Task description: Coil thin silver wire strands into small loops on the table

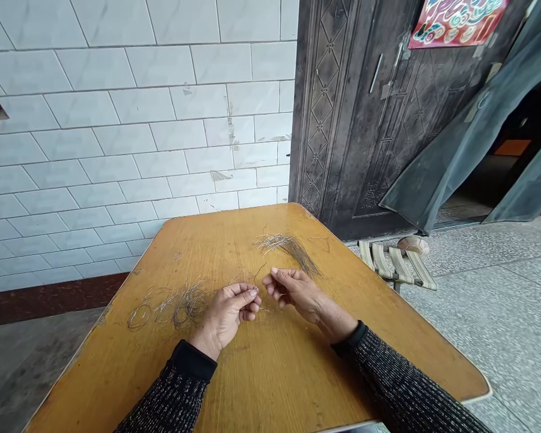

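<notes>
Head view, left hand (231,310) pinching a thin wire (260,272) above the wooden tabletop (275,373), right hand (297,293) just beside it, fingers curled, whether gripping cannot be told, looped wires (190,305) lying at left, a wire bundle (296,249) beyond the right hand.

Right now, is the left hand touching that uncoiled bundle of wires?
Apart: the head view shows tabletop between the left hand and the uncoiled bundle, which lies farther back.
</notes>
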Demonstrator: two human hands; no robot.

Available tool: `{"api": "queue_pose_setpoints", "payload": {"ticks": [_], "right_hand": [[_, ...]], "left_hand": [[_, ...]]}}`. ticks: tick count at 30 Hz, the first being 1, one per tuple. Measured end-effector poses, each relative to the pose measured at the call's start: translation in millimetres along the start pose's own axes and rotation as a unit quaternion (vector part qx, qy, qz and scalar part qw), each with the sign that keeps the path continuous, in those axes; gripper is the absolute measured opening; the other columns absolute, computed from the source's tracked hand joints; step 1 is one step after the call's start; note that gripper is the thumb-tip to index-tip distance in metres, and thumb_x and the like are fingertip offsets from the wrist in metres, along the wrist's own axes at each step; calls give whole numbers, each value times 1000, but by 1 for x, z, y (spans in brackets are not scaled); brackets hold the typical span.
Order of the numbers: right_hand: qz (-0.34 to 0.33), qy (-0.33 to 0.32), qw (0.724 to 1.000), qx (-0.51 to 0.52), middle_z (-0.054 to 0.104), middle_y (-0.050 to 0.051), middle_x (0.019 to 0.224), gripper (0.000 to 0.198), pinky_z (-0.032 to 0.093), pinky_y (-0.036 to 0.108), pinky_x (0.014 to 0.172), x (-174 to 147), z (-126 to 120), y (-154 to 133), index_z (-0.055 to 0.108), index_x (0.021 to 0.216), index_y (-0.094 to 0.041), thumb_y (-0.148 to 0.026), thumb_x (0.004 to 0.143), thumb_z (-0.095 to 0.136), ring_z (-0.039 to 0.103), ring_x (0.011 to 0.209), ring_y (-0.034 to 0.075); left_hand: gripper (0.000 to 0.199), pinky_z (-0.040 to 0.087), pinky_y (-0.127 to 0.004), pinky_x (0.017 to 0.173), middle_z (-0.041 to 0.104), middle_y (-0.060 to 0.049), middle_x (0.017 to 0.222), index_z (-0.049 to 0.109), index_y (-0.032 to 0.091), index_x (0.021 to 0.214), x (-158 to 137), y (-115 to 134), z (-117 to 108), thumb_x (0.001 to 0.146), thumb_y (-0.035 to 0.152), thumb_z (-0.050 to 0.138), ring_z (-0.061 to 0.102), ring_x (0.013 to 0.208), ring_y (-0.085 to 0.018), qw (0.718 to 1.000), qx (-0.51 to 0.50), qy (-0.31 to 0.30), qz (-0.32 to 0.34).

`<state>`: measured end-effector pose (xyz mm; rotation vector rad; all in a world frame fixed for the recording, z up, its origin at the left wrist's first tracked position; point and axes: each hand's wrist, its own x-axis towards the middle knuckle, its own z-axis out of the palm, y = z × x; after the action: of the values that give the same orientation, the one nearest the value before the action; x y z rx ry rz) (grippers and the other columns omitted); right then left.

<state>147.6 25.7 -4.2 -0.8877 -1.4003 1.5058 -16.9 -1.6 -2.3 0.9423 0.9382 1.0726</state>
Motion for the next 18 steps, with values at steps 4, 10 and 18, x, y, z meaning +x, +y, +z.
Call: {"api": "queue_pose_setpoints", "payload": {"ticks": [4, 10, 18], "right_hand": [[-15, -35, 998, 44, 56, -3, 61, 35, 34, 17, 43, -1, 1, 1, 65, 81, -16, -46, 63, 68, 44, 47, 5], [-73, -8, 997, 8, 57, -4, 59, 29, 34, 18, 42, 1, 6, 3, 66, 74, -18, -43, 60, 70, 41, 45, 5], [-155, 62, 985, -37, 57, -1, 61, 14, 36, 21, 47, 0, 11, 4, 68, 67, -19, -32, 64, 68, 44, 51, 8]], "left_hand": [[21, 38, -19, 45, 61, -1, 60, 62, 12, 70, -5, 1, 5, 61, 28, 73, 52, 49, -7, 998, 39, -38, -11], [20, 37, -19, 45, 60, 0, 58, 60, 14, 70, -6, -1, 8, 62, 28, 72, 51, 47, -7, 998, 42, -39, -2], [20, 37, -19, 44, 59, 1, 54, 56, 14, 64, -4, -3, 10, 62, 28, 70, 49, 45, -6, 999, 39, 3, 29]]}}
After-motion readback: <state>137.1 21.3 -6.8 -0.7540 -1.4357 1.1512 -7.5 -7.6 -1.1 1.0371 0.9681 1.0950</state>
